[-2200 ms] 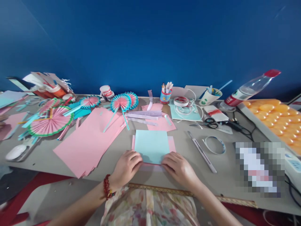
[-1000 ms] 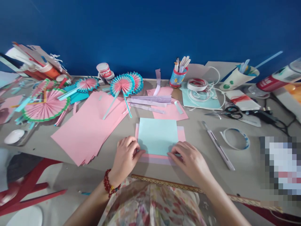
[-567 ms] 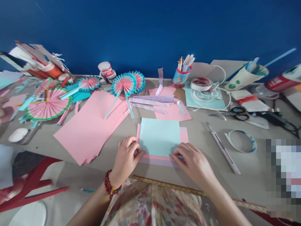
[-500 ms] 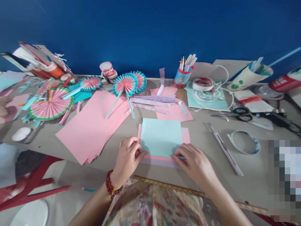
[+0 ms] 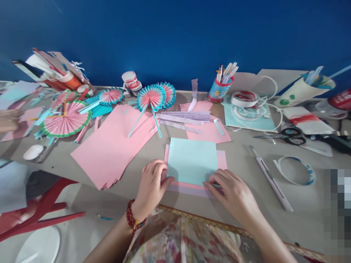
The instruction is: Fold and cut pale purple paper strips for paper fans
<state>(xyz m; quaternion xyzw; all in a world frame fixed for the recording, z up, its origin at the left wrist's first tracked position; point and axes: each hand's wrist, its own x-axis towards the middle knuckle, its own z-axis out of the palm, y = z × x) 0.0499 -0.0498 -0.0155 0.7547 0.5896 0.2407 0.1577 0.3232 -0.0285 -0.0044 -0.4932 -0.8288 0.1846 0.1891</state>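
A light blue sheet of paper lies flat in front of me, over a pink sheet and a lilac sheet whose edges show around it. My left hand is at its lower left corner, thumb and curled fingers closed on the edge. At the lower right corner, my right hand pinches the paper the same way. A red bead bracelet circles my left wrist.
Left of the sheets lies a pink paper stack beneath a folded paper fan. Right are a utility knife, a tape strip roll and scissors. A pen cup stands behind. Another person's hand is far left.
The whole view has shifted slightly, so things sit a little farther right. Both my hands keep their places at the light blue sheet's lower corners. The other person's hand has come further into view.
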